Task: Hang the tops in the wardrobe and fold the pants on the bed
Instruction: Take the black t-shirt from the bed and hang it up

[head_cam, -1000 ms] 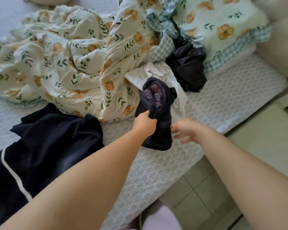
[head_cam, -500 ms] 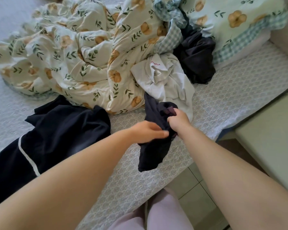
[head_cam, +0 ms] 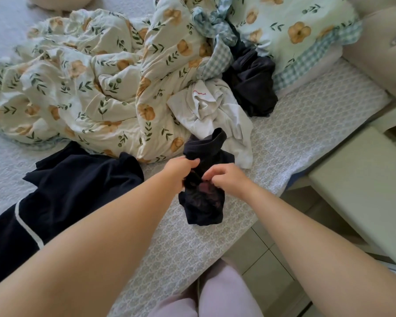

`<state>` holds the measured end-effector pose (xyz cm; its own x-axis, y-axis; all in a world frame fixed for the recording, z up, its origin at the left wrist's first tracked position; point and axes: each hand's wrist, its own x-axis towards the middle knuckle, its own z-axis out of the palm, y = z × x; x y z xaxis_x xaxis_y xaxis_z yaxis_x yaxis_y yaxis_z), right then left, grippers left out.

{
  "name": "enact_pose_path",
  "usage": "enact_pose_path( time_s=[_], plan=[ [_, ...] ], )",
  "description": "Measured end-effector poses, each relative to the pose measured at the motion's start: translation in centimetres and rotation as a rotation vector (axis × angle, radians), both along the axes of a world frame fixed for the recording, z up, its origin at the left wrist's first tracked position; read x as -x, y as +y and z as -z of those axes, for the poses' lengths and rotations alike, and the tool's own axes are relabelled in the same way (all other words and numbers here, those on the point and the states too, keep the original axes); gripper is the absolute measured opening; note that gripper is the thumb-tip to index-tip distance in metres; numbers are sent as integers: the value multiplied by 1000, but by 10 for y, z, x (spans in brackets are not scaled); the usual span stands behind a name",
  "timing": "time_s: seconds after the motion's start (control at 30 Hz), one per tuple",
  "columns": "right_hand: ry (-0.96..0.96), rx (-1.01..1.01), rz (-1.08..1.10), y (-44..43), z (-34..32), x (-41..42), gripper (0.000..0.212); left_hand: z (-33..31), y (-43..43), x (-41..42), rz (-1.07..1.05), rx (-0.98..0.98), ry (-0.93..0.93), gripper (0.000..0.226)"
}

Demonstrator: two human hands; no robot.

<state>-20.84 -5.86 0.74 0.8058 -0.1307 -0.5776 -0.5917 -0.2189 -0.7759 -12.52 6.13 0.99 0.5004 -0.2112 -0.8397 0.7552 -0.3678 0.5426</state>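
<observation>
Nearest, pink-clad legs (head_cam: 217, 296) against the near edge of the bed (head_cam: 295, 133), above the tiled floor (head_cam: 263, 259). Holds both bare forearms out over that edge.

Grips a small dark garment (head_cam: 204, 209) with the left hand (head_cam: 181, 167), fingers curled round its bunched upper part, thumb on top. Pinches the same garment lower down with the right hand (head_cam: 226, 179), fingers bent and pressed together on a fold of cloth. Garment close to the near edge, its lower end over the patterned sheet; cannot tell whether touching it. Purplish lining visible between the hands.

Left of the hands, navy pants (head_cam: 73, 191) with a white side stripe, spread flat on the bed and running off toward the near left corner.

Just beyond the held garment, a crumpled white top (head_cam: 215, 115) with small red lettering, touching the floral duvet (head_cam: 89, 88) on its left. Past it toward the head end, a dark heap of clothing (head_cam: 252, 88) against the checked trim of the pillow (head_cam: 295, 26).

Duvet bunched across the middle and far side of the bed. Off the bed to the right, a pale bench (head_cam: 364, 179); at the far right corner, a tufted headboard (head_cam: 380, 53).
</observation>
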Motion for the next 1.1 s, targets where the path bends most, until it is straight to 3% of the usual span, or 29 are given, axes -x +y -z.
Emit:
enact_pose_path(
  time_s=[0.07,0.13,0.2,0.23,0.33,0.47,0.6,0.63,0.73,0.83,0.97,1.1],
  plan=[
    [-52,193,152,-9,1,-2,26,-3,5,2,31,87,-11,20],
    [-87,420,235,-17,-1,-5,56,-10,9,3,74,135,-19,15],
    [-112,560,142,-25,-3,-10,81,-15,12,4,171,135,-63,17],
    [-119,608,62,-27,-5,-12,78,-17,13,4,226,127,-89,20],
    [-79,678,-166,-29,-15,-19,19,-22,19,3,300,96,-162,23],
    [-152,490,-14,-23,-27,-18,28,-22,24,7,394,-31,-281,41],
    [-250,641,-101,-10,-57,-14,28,-27,26,8,312,60,-233,63],
    [-302,724,-180,-8,-65,-12,28,-31,27,6,398,53,-337,67],
    [-453,925,-412,2,-92,-3,27,-55,28,1,897,-286,-833,68],
    [-611,1015,-439,12,-117,8,28,-77,27,2,1160,-297,-1155,51],
    [-643,1022,-226,19,-149,36,29,-100,36,6,1233,-261,-1192,18],
    [-487,1075,-23,22,-175,67,40,-122,50,16,1320,-356,-1249,17]
  ],
)
